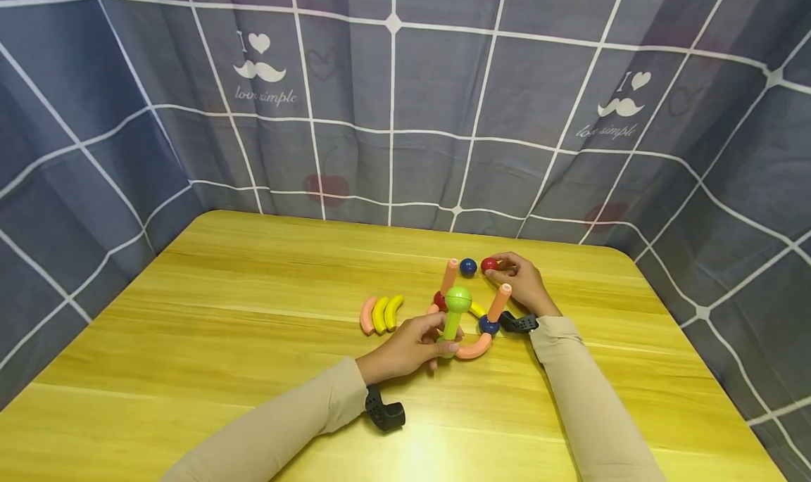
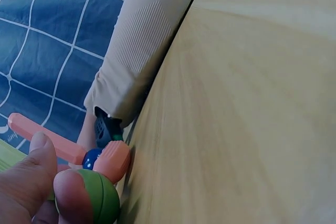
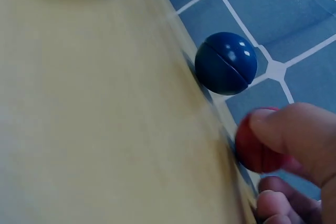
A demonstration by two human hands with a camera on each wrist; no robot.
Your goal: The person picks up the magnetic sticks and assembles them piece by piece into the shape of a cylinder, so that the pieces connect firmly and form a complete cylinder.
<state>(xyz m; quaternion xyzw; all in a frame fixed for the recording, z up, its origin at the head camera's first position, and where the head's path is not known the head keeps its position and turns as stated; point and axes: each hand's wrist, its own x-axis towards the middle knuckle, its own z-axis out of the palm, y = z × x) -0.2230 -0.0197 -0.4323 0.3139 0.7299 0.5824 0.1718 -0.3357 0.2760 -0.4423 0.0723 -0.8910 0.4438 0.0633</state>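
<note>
My left hand (image 1: 408, 346) grips the near corner of a toy frame, around a lower green ball (image 2: 102, 198). A green rod (image 1: 452, 326) stands up there, topped by another green ball (image 1: 458, 299). From this corner a curved orange piece (image 1: 474, 349) runs to a blue ball (image 1: 489, 326) bearing an upright orange rod (image 1: 499, 304). A second orange rod (image 1: 449, 276) rises from a red ball (image 1: 440, 300) at the far corner. Behind the frame, my right hand (image 1: 522, 281) pinches a loose red ball (image 1: 488, 264) between thumb and fingers, low at the tabletop.
A loose blue ball (image 1: 468, 267) lies just left of the pinched red one. Left of the frame, a curved orange piece (image 1: 367, 316) and two curved yellow pieces (image 1: 379, 315) lie side by side on the wooden table (image 1: 253, 292). A checked curtain (image 1: 355, 158) hangs behind the table.
</note>
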